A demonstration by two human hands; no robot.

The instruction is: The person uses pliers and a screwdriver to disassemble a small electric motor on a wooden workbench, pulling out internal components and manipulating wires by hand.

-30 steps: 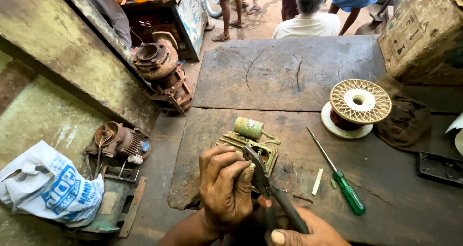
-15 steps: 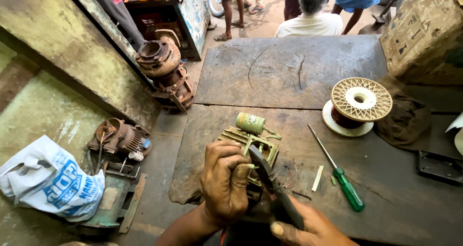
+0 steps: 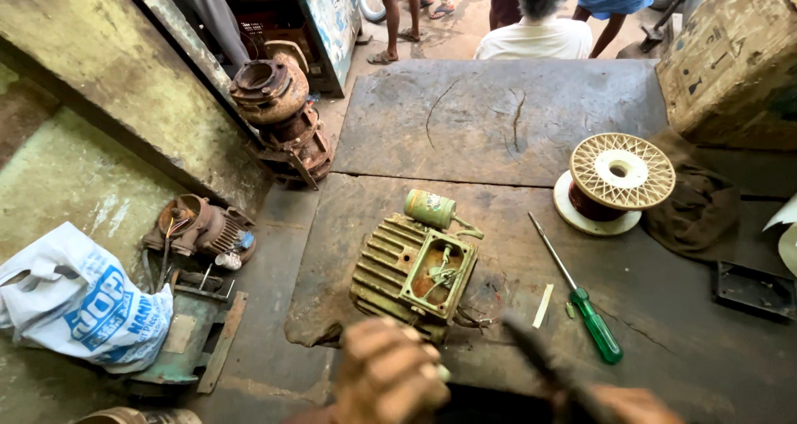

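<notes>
A green finned motor housing (image 3: 390,270) lies on the worn dark workbench (image 3: 498,117), its open terminal box showing wires. A green cylindrical capacitor (image 3: 430,208) rests at its far edge. My left hand (image 3: 386,376) is blurred at the bottom, just short of the housing, with its fingers curled; a small pale bit shows by the fingertips. At the bottom right, my right hand (image 3: 635,405) grips dark pliers (image 3: 540,359), whose blurred jaws point toward the housing's near right corner.
A green-handled screwdriver (image 3: 581,303) and a pale strip lie right of the housing. A cream wire spool (image 3: 621,175), dark cloth (image 3: 697,204) and cardboard box (image 3: 730,58) stand at the right. Old rusty motors (image 3: 274,112) and a white bag (image 3: 75,303) are on the left floor. People stand beyond the bench.
Both hands have pulled back toward me off the housing, so its terminal box is uncovered. The pliers have come away with my right hand.
</notes>
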